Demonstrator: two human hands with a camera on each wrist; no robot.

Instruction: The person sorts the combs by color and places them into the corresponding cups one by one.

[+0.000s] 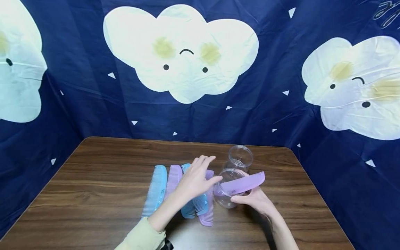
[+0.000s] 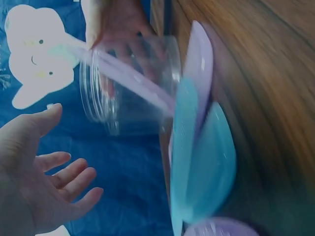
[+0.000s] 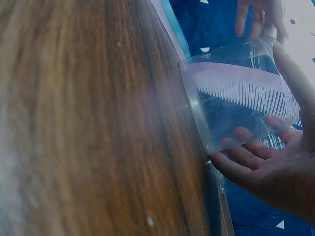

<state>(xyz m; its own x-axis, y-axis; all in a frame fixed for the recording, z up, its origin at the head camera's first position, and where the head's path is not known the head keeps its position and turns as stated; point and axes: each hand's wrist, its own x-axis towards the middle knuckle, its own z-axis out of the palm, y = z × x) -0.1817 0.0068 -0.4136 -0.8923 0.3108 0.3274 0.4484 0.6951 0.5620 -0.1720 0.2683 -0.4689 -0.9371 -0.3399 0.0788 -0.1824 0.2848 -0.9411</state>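
Note:
My right hand grips a clear plastic jar standing on the table, its thumb on one side and fingers round the other. Inside the jar leans a light purple comb, its upper end sticking out past the rim to the right. In the right wrist view the comb's teeth show through the jar wall. My left hand hovers left of the jar with fingers spread, holding nothing. Beneath it lie several blue and purple combs, among them a blue comb and a purple comb, partly overlapping.
A second clear jar stands just behind the gripped one. At the left end of the row lie a blue comb and a purple comb. A dark blue cloth with clouds hangs behind the wooden table.

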